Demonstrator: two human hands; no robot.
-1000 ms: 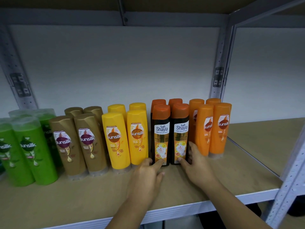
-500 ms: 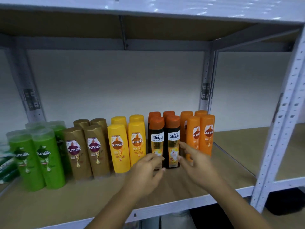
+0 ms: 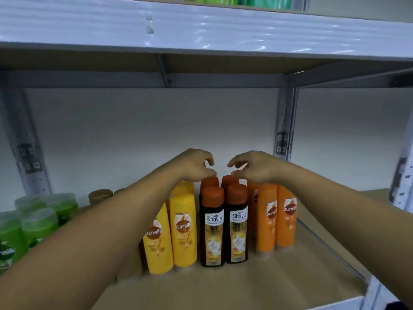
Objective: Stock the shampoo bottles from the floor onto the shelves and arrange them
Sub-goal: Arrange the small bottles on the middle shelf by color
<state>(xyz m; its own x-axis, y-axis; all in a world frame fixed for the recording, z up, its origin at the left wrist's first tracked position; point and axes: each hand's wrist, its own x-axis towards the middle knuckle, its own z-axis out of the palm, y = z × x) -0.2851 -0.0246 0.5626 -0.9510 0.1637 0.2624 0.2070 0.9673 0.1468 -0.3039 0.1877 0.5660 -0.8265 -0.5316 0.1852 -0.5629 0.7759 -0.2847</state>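
Both arms are up and over the row now, reaching past the front bottles to the back. The left hand [image 3: 194, 164] hangs above the rear left Safi Shayla bottle [image 3: 209, 183], its fingers [image 3: 209, 161] curled downward with the tips right at that orange cap. The right hand [image 3: 254, 167] mirrors it over the rear right Safi Shayla bottle [image 3: 230, 181], fingers [image 3: 233, 163] hooked over, tips meeting the cap. From here I cannot tell whether either hand is really pinching its cap or only touching the top. The two hands are close, with a small gap between them. In front, the front left Safi Shayla bottle [image 3: 212, 229] and the front right Safi Shayla bottle [image 3: 237, 227] stand upright, side by side and touching, labels facing out. All four dark bottles sit on the brown shelf [image 3: 245, 285], packed between the yellow Sunsilk bottles [image 3: 183, 229] to the left and the orange Sunsilk bottles [image 3: 266, 218] to the right, each group two deep. Further left, half behind the left forearm, a brown cap [image 3: 100, 195] pokes up, and beyond it the green Sunsilk bottles [image 3: 33, 222] crowd the edge of view. Overhead runs the white upper shelf [image 3: 223, 30], with a grey upright post [image 3: 285, 135] at the back right.
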